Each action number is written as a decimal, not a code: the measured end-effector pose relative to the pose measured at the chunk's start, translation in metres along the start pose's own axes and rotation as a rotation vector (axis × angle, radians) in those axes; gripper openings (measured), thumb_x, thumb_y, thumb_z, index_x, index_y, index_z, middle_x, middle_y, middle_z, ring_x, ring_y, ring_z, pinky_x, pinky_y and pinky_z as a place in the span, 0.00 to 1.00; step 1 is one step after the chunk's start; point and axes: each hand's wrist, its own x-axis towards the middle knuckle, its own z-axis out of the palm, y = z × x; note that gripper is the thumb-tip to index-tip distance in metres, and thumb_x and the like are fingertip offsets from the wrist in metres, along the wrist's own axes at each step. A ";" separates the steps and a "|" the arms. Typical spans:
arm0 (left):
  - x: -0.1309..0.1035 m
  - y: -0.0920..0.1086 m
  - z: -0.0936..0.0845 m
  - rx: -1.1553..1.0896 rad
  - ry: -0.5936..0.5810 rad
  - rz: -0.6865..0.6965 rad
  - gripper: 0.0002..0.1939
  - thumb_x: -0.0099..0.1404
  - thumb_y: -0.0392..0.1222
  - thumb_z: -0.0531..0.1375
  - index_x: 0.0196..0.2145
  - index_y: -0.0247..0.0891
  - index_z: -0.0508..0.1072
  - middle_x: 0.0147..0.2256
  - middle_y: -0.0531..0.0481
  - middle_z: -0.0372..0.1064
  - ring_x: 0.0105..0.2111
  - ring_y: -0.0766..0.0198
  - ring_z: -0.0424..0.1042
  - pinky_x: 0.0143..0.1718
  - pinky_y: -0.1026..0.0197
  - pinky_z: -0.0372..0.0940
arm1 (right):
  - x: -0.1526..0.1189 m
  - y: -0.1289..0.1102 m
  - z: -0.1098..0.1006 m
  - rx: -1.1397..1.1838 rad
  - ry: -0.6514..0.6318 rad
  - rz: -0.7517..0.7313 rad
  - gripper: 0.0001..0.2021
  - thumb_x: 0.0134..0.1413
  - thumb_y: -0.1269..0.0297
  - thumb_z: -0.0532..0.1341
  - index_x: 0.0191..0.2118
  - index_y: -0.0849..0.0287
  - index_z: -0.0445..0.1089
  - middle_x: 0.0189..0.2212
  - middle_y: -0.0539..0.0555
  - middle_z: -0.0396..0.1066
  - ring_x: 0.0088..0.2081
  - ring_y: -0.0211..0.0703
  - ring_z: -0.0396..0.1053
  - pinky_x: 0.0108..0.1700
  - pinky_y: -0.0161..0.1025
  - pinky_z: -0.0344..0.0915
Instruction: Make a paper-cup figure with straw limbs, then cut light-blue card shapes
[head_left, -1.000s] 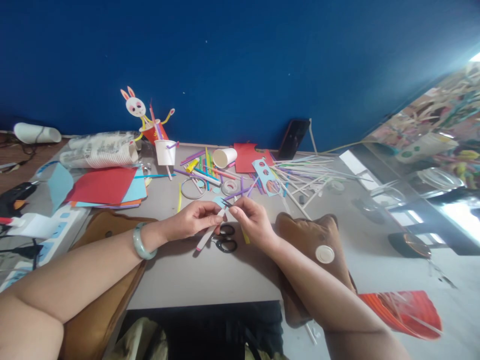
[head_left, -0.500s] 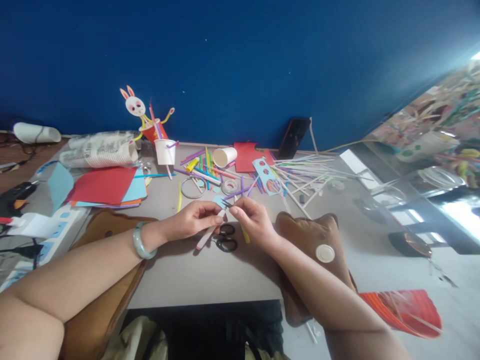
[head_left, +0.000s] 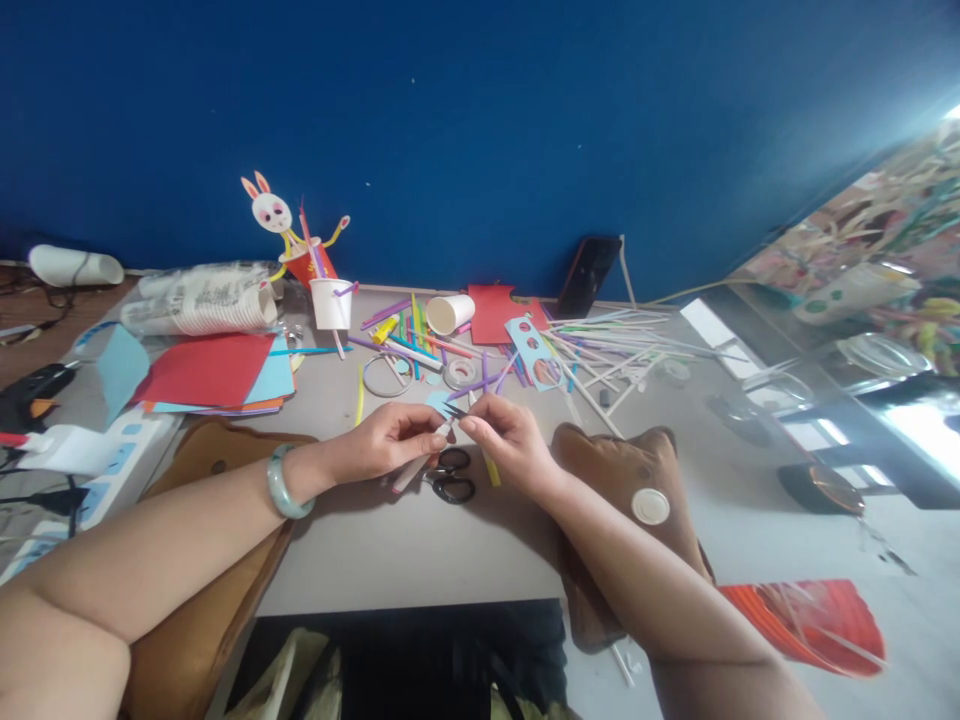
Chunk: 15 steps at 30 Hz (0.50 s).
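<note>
My left hand (head_left: 396,438) is closed, thumb and fingers pinching a slim, pale pen-like stick (head_left: 411,470) with a pinkish lower end. It slants down toward me. Close on its right, my right hand (head_left: 510,440) pinches a small dark, pointed piece (head_left: 454,409) near the stick's upper end; its kind is too small to make out. Beneath the hands lies a pair of black-handled scissors (head_left: 454,489), its blades partly hidden. A yellow strip (head_left: 491,470) lies beside my right fingers, and a light blue paper piece (head_left: 437,399) just beyond the fingertips.
Coloured pipe cleaners or sticks, a tape roll (head_left: 460,374) and a tipped paper cup (head_left: 450,314) lie behind the hands. A rabbit figure (head_left: 271,212) and a white cup (head_left: 331,305) stand back left. Brown cushions (head_left: 615,470) flank the work area. Red paper (head_left: 210,370) lies left.
The pale stick has turned slightly in my left fingers and shows less of its length. Both hands stay in nearly the same place.
</note>
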 end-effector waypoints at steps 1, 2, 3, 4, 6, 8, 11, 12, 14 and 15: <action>0.000 0.000 0.000 0.019 0.008 0.007 0.16 0.67 0.53 0.58 0.34 0.36 0.74 0.29 0.48 0.73 0.29 0.64 0.73 0.33 0.64 0.66 | 0.000 0.000 -0.001 -0.003 -0.002 -0.002 0.22 0.57 0.44 0.59 0.25 0.59 0.65 0.19 0.46 0.60 0.23 0.33 0.55 0.26 0.33 0.52; 0.000 0.000 0.000 0.034 0.012 0.016 0.16 0.67 0.53 0.58 0.34 0.36 0.74 0.29 0.48 0.73 0.28 0.64 0.72 0.32 0.64 0.66 | 0.000 -0.001 -0.001 -0.005 -0.002 -0.004 0.22 0.57 0.43 0.60 0.25 0.59 0.65 0.19 0.46 0.60 0.23 0.33 0.55 0.26 0.33 0.52; 0.000 0.000 0.000 0.045 0.012 0.024 0.16 0.67 0.53 0.58 0.34 0.36 0.74 0.28 0.48 0.72 0.27 0.65 0.72 0.30 0.64 0.65 | 0.000 -0.001 -0.001 -0.006 0.000 -0.004 0.23 0.56 0.43 0.60 0.24 0.59 0.64 0.19 0.46 0.60 0.23 0.33 0.54 0.26 0.33 0.52; 0.000 0.000 0.000 0.054 0.007 0.028 0.16 0.67 0.53 0.58 0.35 0.36 0.74 0.28 0.49 0.72 0.26 0.65 0.71 0.28 0.65 0.65 | 0.000 -0.001 -0.001 -0.008 0.003 -0.002 0.23 0.56 0.43 0.60 0.24 0.58 0.64 0.19 0.46 0.60 0.23 0.33 0.54 0.26 0.33 0.52; -0.001 0.001 0.000 0.067 -0.002 0.025 0.16 0.67 0.53 0.58 0.35 0.36 0.74 0.27 0.50 0.71 0.23 0.67 0.69 0.26 0.65 0.63 | -0.001 -0.001 0.000 -0.011 0.005 0.001 0.23 0.57 0.43 0.59 0.24 0.58 0.64 0.19 0.46 0.59 0.22 0.33 0.53 0.26 0.33 0.52; -0.001 0.002 0.000 0.065 0.003 0.015 0.16 0.67 0.53 0.58 0.36 0.36 0.74 0.27 0.50 0.71 0.22 0.68 0.68 0.26 0.65 0.63 | -0.001 0.001 0.001 -0.017 0.016 -0.001 0.24 0.58 0.42 0.57 0.23 0.58 0.63 0.18 0.46 0.58 0.22 0.33 0.53 0.26 0.33 0.52; -0.001 0.004 0.000 0.029 0.046 0.005 0.15 0.67 0.52 0.58 0.37 0.36 0.74 0.29 0.49 0.72 0.27 0.65 0.72 0.30 0.64 0.65 | 0.002 0.006 -0.003 -0.122 0.121 0.009 0.23 0.60 0.43 0.55 0.25 0.58 0.62 0.19 0.46 0.58 0.22 0.35 0.55 0.27 0.34 0.53; -0.001 0.005 0.001 0.013 0.059 0.001 0.15 0.67 0.51 0.58 0.38 0.36 0.74 0.30 0.48 0.72 0.29 0.64 0.73 0.32 0.64 0.66 | 0.005 0.009 -0.007 -0.218 0.168 0.030 0.22 0.61 0.44 0.55 0.27 0.58 0.63 0.19 0.47 0.59 0.23 0.36 0.56 0.27 0.35 0.54; -0.001 0.004 0.002 -0.029 0.075 -0.010 0.13 0.67 0.50 0.58 0.38 0.36 0.73 0.31 0.48 0.73 0.31 0.64 0.73 0.33 0.63 0.67 | 0.011 0.014 -0.016 -0.507 0.235 0.111 0.16 0.62 0.49 0.56 0.34 0.58 0.67 0.21 0.50 0.64 0.24 0.40 0.60 0.30 0.37 0.54; -0.001 0.003 0.002 -0.061 0.082 -0.021 0.13 0.67 0.50 0.58 0.38 0.36 0.72 0.31 0.48 0.73 0.30 0.64 0.73 0.33 0.63 0.67 | 0.014 0.017 -0.021 -0.672 0.241 0.172 0.13 0.62 0.53 0.56 0.39 0.58 0.68 0.23 0.52 0.66 0.25 0.42 0.62 0.31 0.39 0.55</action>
